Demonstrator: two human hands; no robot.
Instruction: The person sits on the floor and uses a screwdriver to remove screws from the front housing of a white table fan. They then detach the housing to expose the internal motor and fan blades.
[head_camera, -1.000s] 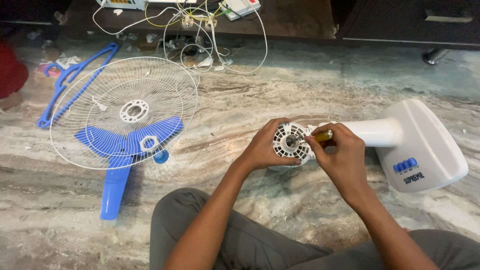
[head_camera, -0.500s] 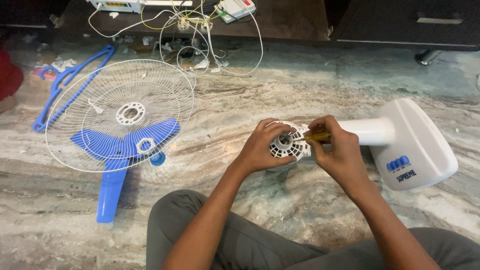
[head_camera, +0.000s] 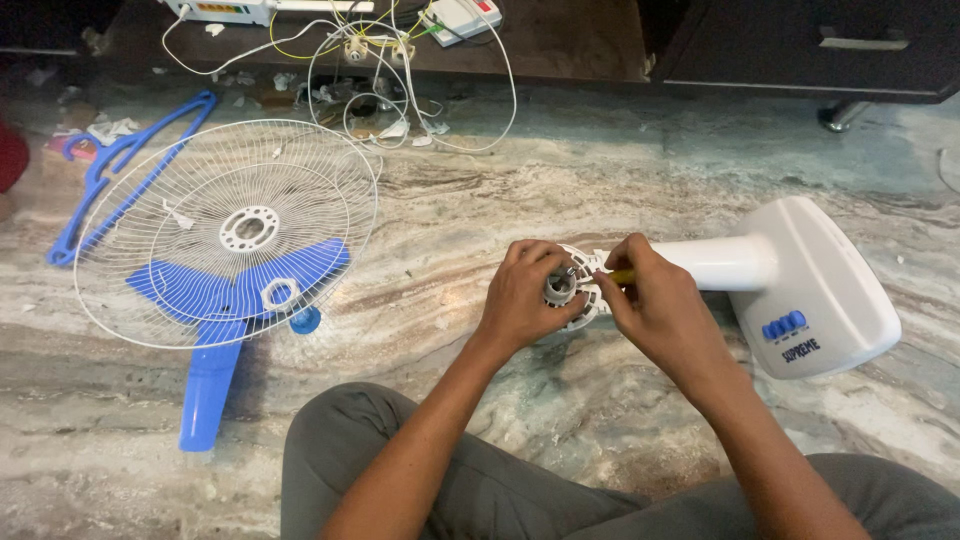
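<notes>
Disassembly of a white table fan is judged well along: wire guard (head_camera: 228, 232) and blue blade (head_camera: 235, 290) are already off, laid at frame left on the marble floor (head_camera: 480, 190). Round vented motor housing (head_camera: 578, 285), at frame centre w/ fan base (head_camera: 825, 290) to its right, is gripped by left hand (head_camera: 525, 290). Yellow-handled screwdriver (head_camera: 615, 277) is pinched in right hand (head_camera: 655, 305), tip at the housing's face, so fasteners there seem left to do.
</notes>
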